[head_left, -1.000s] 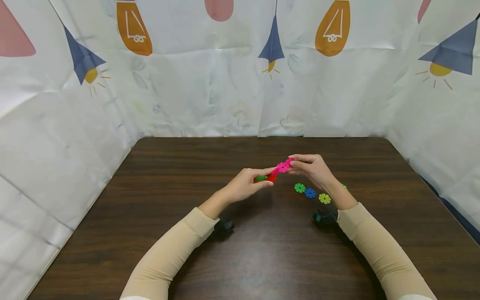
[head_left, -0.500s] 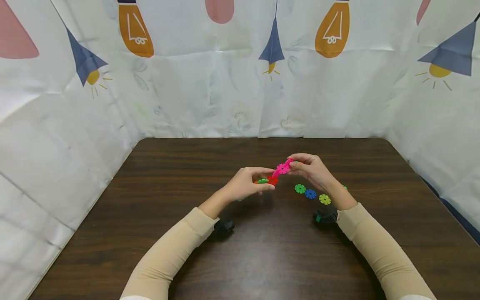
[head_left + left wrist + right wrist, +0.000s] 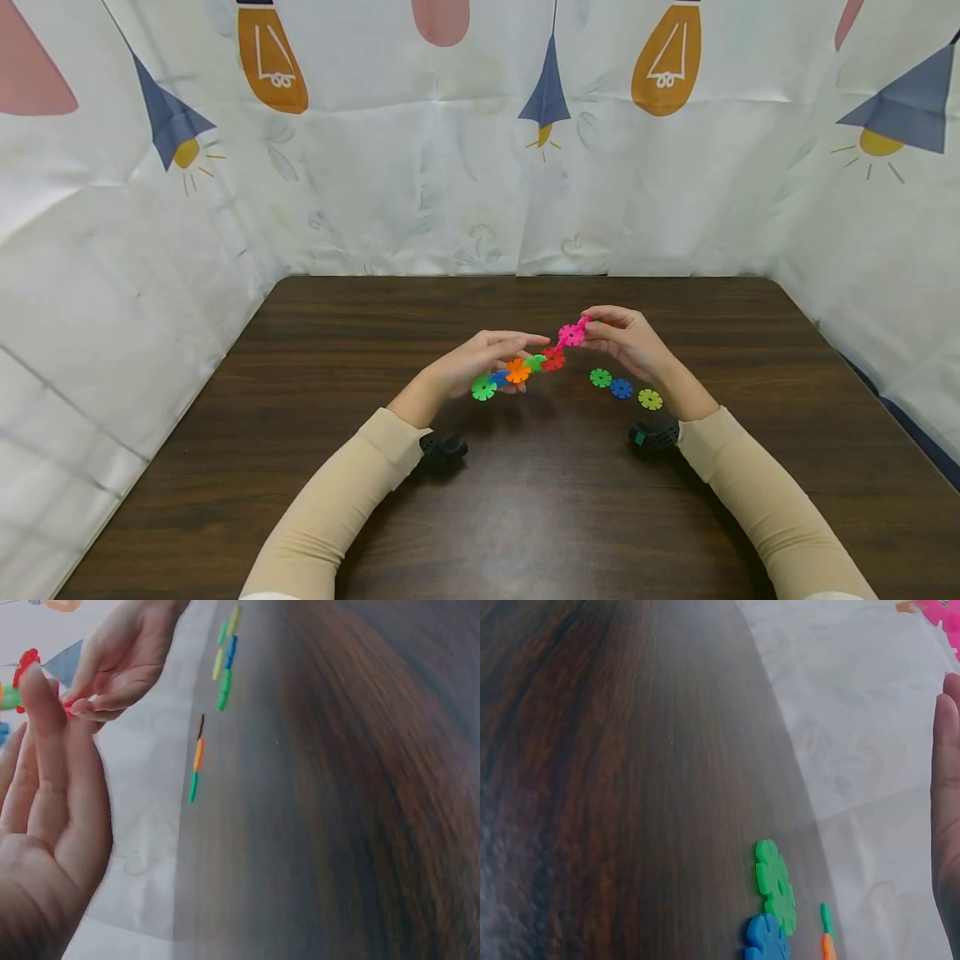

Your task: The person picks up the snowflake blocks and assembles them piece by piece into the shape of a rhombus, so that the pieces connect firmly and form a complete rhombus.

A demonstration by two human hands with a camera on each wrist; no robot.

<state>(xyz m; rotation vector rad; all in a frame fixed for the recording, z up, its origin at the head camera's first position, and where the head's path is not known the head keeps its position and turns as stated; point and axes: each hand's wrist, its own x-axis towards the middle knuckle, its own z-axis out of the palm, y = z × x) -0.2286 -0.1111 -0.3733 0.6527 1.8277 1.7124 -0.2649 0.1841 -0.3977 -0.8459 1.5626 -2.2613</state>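
Observation:
A chain of joined flower-shaped plastic discs slants between the hands above the table. From its left end come a green disc (image 3: 483, 388), a blue one, an orange disc (image 3: 517, 372), another green, a red disc (image 3: 552, 359) and pink discs (image 3: 572, 335). My right hand (image 3: 633, 340) pinches the pink end between thumb and fingers. Behind the left part of the chain lies my left hand (image 3: 453, 368), its fingers stretched out along the discs. In the left wrist view those fingers look straight, with one fingertip at the red disc (image 3: 28, 660).
Loose discs lie on the dark wooden table (image 3: 315, 467) below my right hand: a green one (image 3: 600, 378), a blue one (image 3: 621, 389) and a yellow one (image 3: 650, 400). Black wrist devices (image 3: 444, 448) hang beneath both forearms. A patterned cloth (image 3: 450, 200) surrounds the table.
My left hand has loosened from around the chain and drawn slightly left, its fingers now straightened. The chain's green, blue and orange discs have come into view. My right hand keeps its pinch, nearly still.

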